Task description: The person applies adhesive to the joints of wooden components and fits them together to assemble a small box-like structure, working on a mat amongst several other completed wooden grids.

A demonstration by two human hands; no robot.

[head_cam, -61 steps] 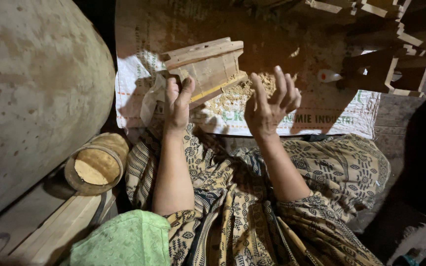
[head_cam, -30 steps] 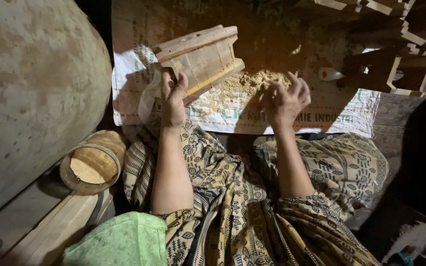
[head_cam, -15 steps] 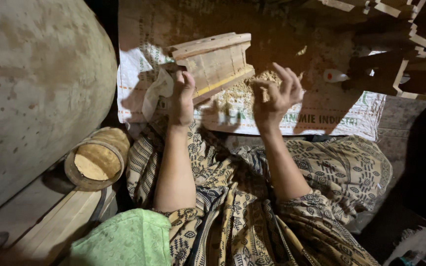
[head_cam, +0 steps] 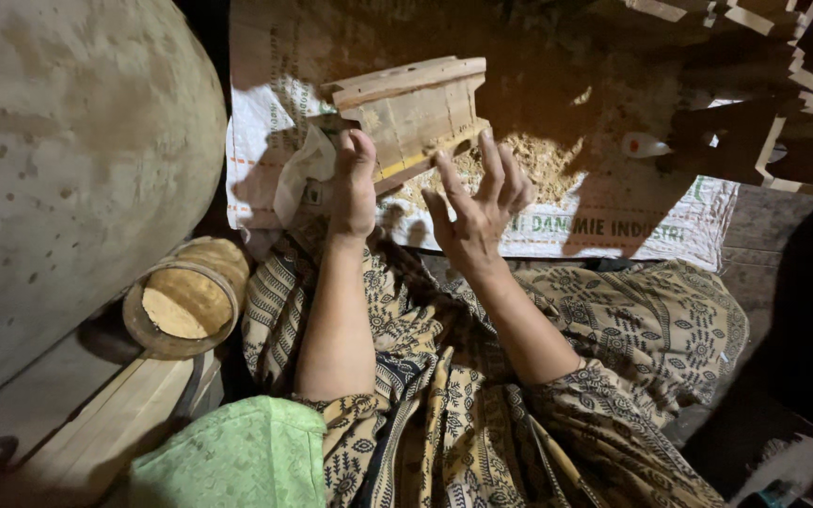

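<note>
A big grey drum [head_cam: 68,160] fills the left, and a white woven sack [head_cam: 613,216] lies spread on the floor before the seated person's patterned lap. On the sack the slatted wooden frame [head_cam: 416,108] is tipped up, gripped at its near corner, together with a pale cloth [head_cam: 298,169], by the left hand [head_cam: 355,183]; the right hand [head_cam: 477,212] is loose, fingers spread against its lower edge. Sawdust [head_cam: 543,160] already lies piled beneath, so rubbing seems well under way, though the frame's finish, the shadowed wood stack [head_cam: 764,103] and the tin [head_cam: 181,301] stay unclear.
</note>
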